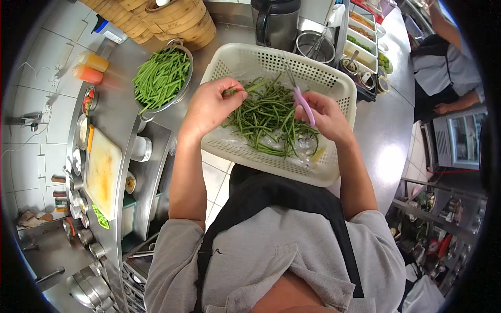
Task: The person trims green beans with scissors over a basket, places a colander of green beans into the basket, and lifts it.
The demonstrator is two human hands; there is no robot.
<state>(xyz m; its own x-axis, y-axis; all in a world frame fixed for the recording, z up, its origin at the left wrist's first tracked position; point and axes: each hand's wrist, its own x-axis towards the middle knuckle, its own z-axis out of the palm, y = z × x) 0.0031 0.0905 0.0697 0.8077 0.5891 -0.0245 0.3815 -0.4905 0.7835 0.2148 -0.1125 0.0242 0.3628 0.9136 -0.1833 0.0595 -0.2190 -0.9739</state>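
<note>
Long green beans point(266, 117) lie in a loose heap on clear plastic inside a white perforated basket point(224, 156). Over the basket's left part, my left hand point(214, 101) is closed on green beans, whose ends poke out between thumb and fingers. My right hand point(326, 116) grips scissors point(302, 103) with pinkish-purple handles; their blades point up and away, toward the basket's far side. To the left, a metal colander point(182, 93) holds a pile of cut green beans point(160, 78).
Bamboo steamers point(180, 23) and a dark metal jug point(275, 23) stand behind the basket. Left are sauce bottles point(90, 68) and a cutting board point(103, 169). Garnish trays point(361, 44) sit at the back right. Another person point(443, 68) stands at the far right.
</note>
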